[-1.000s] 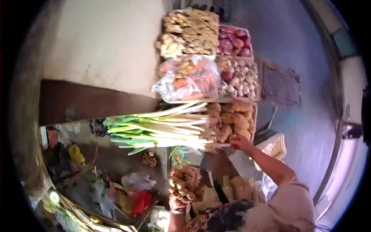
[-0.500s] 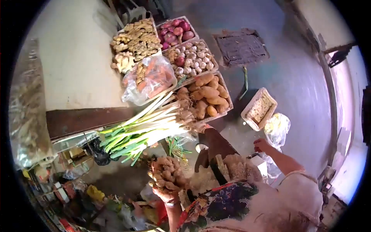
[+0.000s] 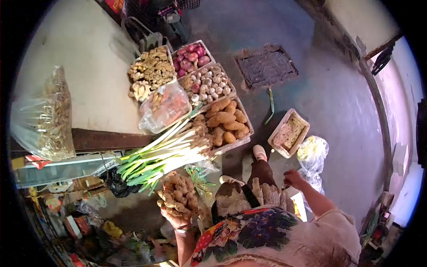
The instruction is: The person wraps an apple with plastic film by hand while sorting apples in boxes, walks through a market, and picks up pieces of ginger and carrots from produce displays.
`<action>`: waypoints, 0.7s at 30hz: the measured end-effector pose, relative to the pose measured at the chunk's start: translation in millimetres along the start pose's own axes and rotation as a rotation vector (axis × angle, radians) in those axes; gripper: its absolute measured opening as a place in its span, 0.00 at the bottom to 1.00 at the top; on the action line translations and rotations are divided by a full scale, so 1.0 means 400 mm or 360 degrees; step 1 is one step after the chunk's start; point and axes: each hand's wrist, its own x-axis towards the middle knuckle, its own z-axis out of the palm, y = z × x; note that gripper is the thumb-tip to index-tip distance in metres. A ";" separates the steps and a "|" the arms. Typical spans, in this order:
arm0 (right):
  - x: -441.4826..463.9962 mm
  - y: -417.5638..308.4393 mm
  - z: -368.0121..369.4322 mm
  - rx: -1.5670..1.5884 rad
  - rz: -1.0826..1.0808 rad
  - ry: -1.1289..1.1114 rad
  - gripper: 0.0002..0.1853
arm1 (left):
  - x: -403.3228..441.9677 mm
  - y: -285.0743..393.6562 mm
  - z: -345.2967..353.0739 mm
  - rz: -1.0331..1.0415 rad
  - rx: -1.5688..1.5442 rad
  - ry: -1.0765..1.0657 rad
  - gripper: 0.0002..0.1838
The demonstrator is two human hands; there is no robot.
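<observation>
My left hand (image 3: pixel 176 219) holds up a large clump of knobbly ginger (image 3: pixel 179 194) from below, at the lower middle of the view. The palm lies under the clump, and most of the fingers are hidden by it. Just beyond the ginger, a bundle of leeks (image 3: pixel 169 153) lies with its green ends to the left and its roots against the potatoes (image 3: pixel 227 122). My right hand (image 3: pixel 293 179) hangs at my right side, above the floor. Its fingers are loosely bent and a little apart, with nothing visible in them. Nearest to it is a knotted plastic bag (image 3: pixel 312 153).
Boxes of garlic (image 3: pixel 211 84), red onions (image 3: pixel 191 59) and more ginger (image 3: pixel 153 66) stand behind the potatoes. A bag of carrots (image 3: pixel 167 104) lies beside them. On the floor are a shallow box (image 3: pixel 289 133), a leek leaf (image 3: pixel 270 107) and a dark floor cover (image 3: pixel 267 66).
The whole view has shifted, and both my shoes now show on the floor. The ginger in my left hand has moved slightly left. My right hand still hangs at my side.
</observation>
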 end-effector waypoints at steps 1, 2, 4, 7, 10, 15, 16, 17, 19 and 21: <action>-0.003 -0.001 -0.030 0.0105 0.0047 -0.0011 0.14 | 0.000 -0.015 0.013 -0.0044 0.0031 0.0007 0.42; 0.001 -0.010 -0.064 0.0205 0.0093 -0.0025 0.14 | 0.009 -0.043 0.031 -0.0030 0.0092 -0.0048 0.43; -0.020 -0.051 -0.122 0.0063 0.0148 -0.0015 0.16 | 0.028 -0.108 0.074 -0.0008 0.0072 -0.0010 0.44; -0.013 -0.068 -0.251 -0.0178 0.0135 0.0076 0.15 | 0.066 -0.228 0.171 -0.0003 -0.0101 0.0160 0.40; -0.010 -0.075 -0.416 -0.0045 0.0058 0.0088 0.16 | 0.110 -0.341 0.314 0.0022 0.0000 0.0302 0.39; -0.070 -0.115 -0.628 0.0697 0.0014 0.0328 0.10 | 0.194 -0.480 0.478 -0.0300 -0.0171 0.0113 0.41; -0.063 -0.096 -0.667 0.0870 -0.0061 0.0240 0.06 | 0.207 -0.483 0.540 -0.0331 -0.0156 0.0039 0.43; -0.059 -0.077 -0.689 0.0875 -0.0056 0.0243 0.06 | 0.220 -0.479 0.592 -0.0351 -0.0163 -0.0022 0.44; -0.048 -0.065 -0.711 0.0826 -0.0029 0.0503 0.06 | 0.256 -0.492 0.608 -0.0383 -0.0144 -0.0043 0.45; -0.038 -0.052 -0.710 0.0801 -0.0013 0.0465 0.05 | 0.295 -0.493 0.608 -0.0334 -0.0083 -0.0086 0.45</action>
